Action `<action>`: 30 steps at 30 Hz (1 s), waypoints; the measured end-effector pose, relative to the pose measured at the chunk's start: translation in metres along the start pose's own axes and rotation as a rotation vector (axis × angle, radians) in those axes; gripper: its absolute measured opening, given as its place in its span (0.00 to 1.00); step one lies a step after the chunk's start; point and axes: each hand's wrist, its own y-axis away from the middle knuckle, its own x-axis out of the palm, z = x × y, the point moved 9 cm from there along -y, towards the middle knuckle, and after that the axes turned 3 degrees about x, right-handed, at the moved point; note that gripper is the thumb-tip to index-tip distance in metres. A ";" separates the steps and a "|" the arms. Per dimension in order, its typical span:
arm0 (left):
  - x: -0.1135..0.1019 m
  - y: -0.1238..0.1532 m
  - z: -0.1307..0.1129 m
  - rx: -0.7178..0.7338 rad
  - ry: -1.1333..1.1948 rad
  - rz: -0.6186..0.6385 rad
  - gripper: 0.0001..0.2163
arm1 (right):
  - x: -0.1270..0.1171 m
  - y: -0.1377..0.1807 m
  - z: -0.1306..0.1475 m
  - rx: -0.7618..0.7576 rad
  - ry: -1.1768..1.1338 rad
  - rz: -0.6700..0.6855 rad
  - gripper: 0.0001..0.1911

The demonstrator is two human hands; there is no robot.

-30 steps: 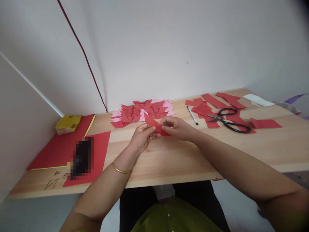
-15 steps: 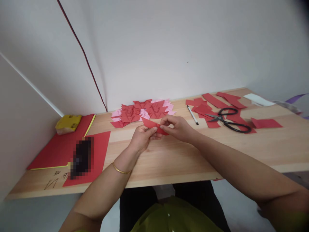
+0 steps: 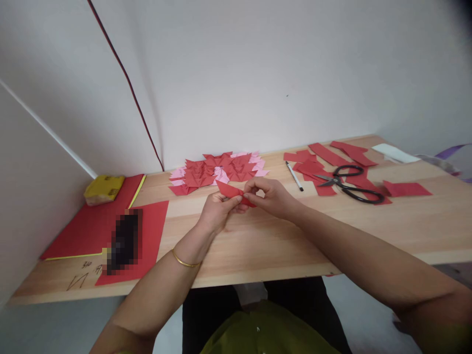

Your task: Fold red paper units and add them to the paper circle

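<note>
A piece of folded red paper [image 3: 228,190] is held between both hands above the middle of the table. My left hand [image 3: 217,209] grips its lower left part, thumb on top and fingers beneath. With thumb and forefinger, my right hand [image 3: 266,195] pinches the right end close to the left thumb. The fingers partly cover the paper, so its full folded shape is hidden. Just behind the hands lies a pile of folded red and pink paper pieces [image 3: 221,169] against the wall.
To the right lie black-handled scissors [image 3: 336,181], a pen [image 3: 294,176], red paper scraps [image 3: 326,153] and a white strip [image 3: 395,152]. On the left are large red sheets [image 3: 83,228], a yellow packet [image 3: 105,189] and a blurred dark object [image 3: 125,241]. The wooden table [image 3: 250,250] meets the wall.
The right thumb and forefinger have shifted very slightly on the paper, nearer the left thumb. Both hands keep hold of it, and the other things lie as before.
</note>
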 end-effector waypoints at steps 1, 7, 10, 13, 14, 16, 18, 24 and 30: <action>0.001 0.000 0.000 -0.002 0.002 0.005 0.14 | 0.000 0.000 -0.001 0.012 -0.010 0.000 0.05; 0.005 0.001 0.002 -0.008 0.017 0.043 0.13 | 0.001 -0.001 -0.012 0.127 -0.133 0.001 0.04; 0.007 0.001 0.003 -0.002 -0.002 0.061 0.12 | 0.004 0.000 -0.024 0.237 -0.269 0.026 0.08; 0.006 0.000 0.004 0.010 -0.038 0.066 0.11 | 0.011 0.002 -0.034 0.343 -0.356 0.115 0.11; 0.005 0.000 0.004 0.017 -0.051 0.068 0.11 | 0.014 0.003 -0.036 0.362 -0.369 0.147 0.10; 0.004 0.000 0.004 0.031 -0.078 0.077 0.11 | 0.016 0.005 -0.038 0.385 -0.396 0.190 0.09; 0.003 -0.001 0.005 0.040 -0.101 0.083 0.11 | 0.018 0.006 -0.040 0.414 -0.428 0.208 0.09; 0.001 -0.002 0.007 0.032 -0.166 0.095 0.12 | 0.022 0.008 -0.044 0.446 -0.470 0.225 0.10; 0.005 0.001 0.006 0.024 -0.189 0.107 0.12 | 0.023 0.011 -0.053 0.489 -0.391 0.225 0.10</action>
